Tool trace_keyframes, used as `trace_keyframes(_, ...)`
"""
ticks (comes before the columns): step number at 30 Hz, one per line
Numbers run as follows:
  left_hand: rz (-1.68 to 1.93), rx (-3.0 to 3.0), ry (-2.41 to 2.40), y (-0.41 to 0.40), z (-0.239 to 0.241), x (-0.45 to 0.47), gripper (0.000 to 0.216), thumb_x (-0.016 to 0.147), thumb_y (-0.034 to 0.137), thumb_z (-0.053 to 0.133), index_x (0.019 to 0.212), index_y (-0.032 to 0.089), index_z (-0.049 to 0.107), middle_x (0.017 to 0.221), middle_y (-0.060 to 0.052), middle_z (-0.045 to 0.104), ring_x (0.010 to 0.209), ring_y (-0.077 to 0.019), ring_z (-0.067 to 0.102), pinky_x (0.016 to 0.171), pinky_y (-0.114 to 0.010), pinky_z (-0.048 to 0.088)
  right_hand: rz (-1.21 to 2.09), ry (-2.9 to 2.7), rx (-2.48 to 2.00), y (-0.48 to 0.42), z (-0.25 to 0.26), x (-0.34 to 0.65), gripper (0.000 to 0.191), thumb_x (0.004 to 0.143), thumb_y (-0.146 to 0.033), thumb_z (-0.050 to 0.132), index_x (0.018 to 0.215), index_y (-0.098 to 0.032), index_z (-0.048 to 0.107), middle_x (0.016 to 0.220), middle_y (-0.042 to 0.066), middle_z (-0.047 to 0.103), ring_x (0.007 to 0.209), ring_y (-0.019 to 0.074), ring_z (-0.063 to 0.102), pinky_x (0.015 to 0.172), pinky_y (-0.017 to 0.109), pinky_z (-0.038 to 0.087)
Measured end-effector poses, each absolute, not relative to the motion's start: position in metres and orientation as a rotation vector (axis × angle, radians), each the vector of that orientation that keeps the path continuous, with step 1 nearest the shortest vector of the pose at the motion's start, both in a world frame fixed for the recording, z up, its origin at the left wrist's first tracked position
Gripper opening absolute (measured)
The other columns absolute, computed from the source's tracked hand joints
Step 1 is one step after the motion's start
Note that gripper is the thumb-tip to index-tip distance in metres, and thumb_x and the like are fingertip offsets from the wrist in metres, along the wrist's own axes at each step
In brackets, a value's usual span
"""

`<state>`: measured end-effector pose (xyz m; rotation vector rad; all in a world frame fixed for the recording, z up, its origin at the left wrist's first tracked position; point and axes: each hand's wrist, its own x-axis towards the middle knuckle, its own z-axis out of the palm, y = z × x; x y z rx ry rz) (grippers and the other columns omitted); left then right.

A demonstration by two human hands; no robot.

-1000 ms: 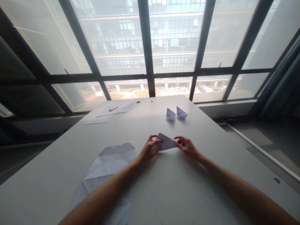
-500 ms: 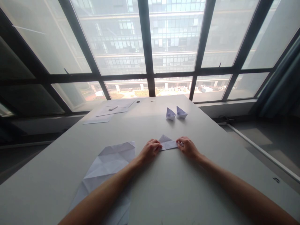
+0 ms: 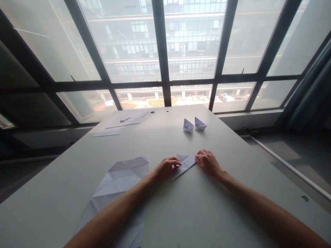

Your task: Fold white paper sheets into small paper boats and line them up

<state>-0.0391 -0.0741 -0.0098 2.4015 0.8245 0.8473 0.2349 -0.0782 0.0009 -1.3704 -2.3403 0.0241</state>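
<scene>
A small piece of folded white paper (image 3: 186,163) lies on the white table between my two hands, its long edge slanting down to a point at the lower left. My right hand (image 3: 208,162) pinches the paper's right corner, thumb and fingers pressed together. Over the left part of the paper, my left hand (image 3: 165,167) has its fingers bent and slightly apart. Its fingertips appear to touch the top surface, and the lower left point sticks out free. Beyond the hands stand two folded paper boats, a left one (image 3: 188,126) and a right one (image 3: 200,124).
A large creased paper sheet (image 3: 117,182) lies under and beside my left forearm. Flat sheets (image 3: 126,120) with a small white object (image 3: 125,119) on top lie at the table's far left. Tall windows rise behind the table (image 3: 222,213); a dark curtain (image 3: 306,82) hangs at right.
The folded paper has turned so its long edge slants down to the left. My left hand has loosened from its left end; my right hand has rolled over, knuckles up.
</scene>
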Motion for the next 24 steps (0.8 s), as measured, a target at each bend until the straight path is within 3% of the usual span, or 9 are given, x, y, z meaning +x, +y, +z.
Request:
trace_keyframes(2, 0.792, 2.498, 0.78, -0.076, -0.006, -0.039, 0.019, 0.094, 0.023, 0.059, 0.102, 0.021, 0.075, 0.106, -0.009, 0.072, 0.092, -0.0192, 0.067, 0.088, -0.034, 0.053, 0.013, -2.342, -1.343, -0.079, 0.0, 0.233, 0.02, 0.096, -0.024, 0.055, 0.093, -0.02, 0.074, 0.103, 0.011, 0.067, 0.098, 0.0263, 0.056, 0.09, 0.039, 0.04)
trace_keyframes(4, 0.751, 2.593, 0.796, -0.077, -0.003, -0.039, 0.023, 0.093, 0.022, 0.061, 0.113, 0.026, 0.072, 0.125, -0.009, 0.068, 0.118, -0.0244, 0.061, 0.106, -0.043, 0.044, 0.024, -2.324, -1.334, -0.079, -0.002, 0.232, 0.019, 0.096, -0.024, 0.055, 0.094, -0.021, 0.074, 0.106, 0.012, 0.065, 0.099, 0.0264, 0.056, 0.089, 0.038, 0.042)
trace_keyframes(7, 0.62, 2.668, 0.816, -0.078, 0.001, -0.038, 0.04, 0.093, 0.024, 0.062, 0.132, 0.029, 0.063, 0.145, -0.008, 0.055, 0.139, -0.0275, 0.045, 0.117, -0.048, 0.033, 0.093, -2.313, -1.33, -0.078, -0.005, 0.231, 0.02, 0.095, -0.021, 0.055, 0.093, -0.022, 0.074, 0.101, 0.011, 0.064, 0.094, 0.0246, 0.056, 0.087, 0.036, 0.043)
trace_keyframes(17, 0.432, 2.738, 0.858, -0.081, 0.004, -0.038, 0.05, 0.094, 0.037, 0.062, 0.143, 0.031, 0.053, 0.155, -0.008, 0.042, 0.145, -0.0334, 0.035, 0.118, -0.053, 0.028, 0.09, -2.327, -1.324, -0.079, -0.005, 0.231, 0.022, 0.097, -0.025, 0.054, 0.11, -0.02, 0.071, 0.114, 0.011, 0.065, 0.107, 0.0247, 0.056, 0.096, 0.037, 0.042)
trace_keyframes(21, 0.436, 2.728, 0.851, -0.081, 0.004, -0.038, 0.051, 0.094, 0.036, 0.062, 0.144, 0.033, 0.051, 0.158, -0.006, 0.037, 0.149, -0.0324, 0.025, 0.119, -0.053, 0.025, 0.129, -2.341, -1.324, -0.078, -0.008, 0.23, 0.024, 0.098, -0.023, 0.05, 0.11, -0.02, 0.071, 0.118, 0.011, 0.066, 0.111, 0.0237, 0.058, 0.098, 0.036, 0.042)
trace_keyframes(24, 0.417, 2.711, 0.854, -0.08, 0.004, -0.038, 0.052, 0.095, 0.036, 0.061, 0.145, 0.033, 0.05, 0.157, -0.006, 0.04, 0.148, -0.0301, 0.029, 0.12, -0.051, 0.024, 0.146, -2.342, -1.332, -0.077, -0.012, 0.23, 0.028, 0.1, -0.028, 0.048, 0.117, -0.019, 0.069, 0.13, 0.013, 0.063, 0.12, 0.0255, 0.057, 0.104, 0.038, 0.04)
